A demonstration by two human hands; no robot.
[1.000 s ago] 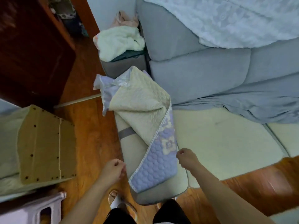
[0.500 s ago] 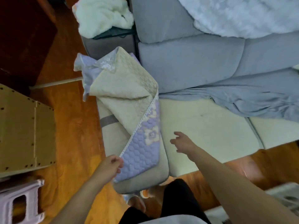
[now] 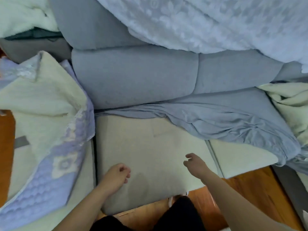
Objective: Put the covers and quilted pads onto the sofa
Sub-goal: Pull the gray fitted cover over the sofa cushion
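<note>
The quilted pad [image 3: 41, 124], left of the bare seat cushion [image 3: 150, 152], runs off the left and bottom edges, so its full shape cannot be told. It hides most of the sofa arm beneath it. The white blanket [image 3: 216, 22], above the cushion on the sofa back, is cut off at the top and right. The grey cover [image 3: 216, 120] drapes over the cushion's far edge and hides the neighbouring cushion's back part. A cream cloth [image 3: 290, 104] to the right leaves the frame. Both forearms are cut off at the bottom edge. The whole picture is soft, blurring the fingers.
</note>
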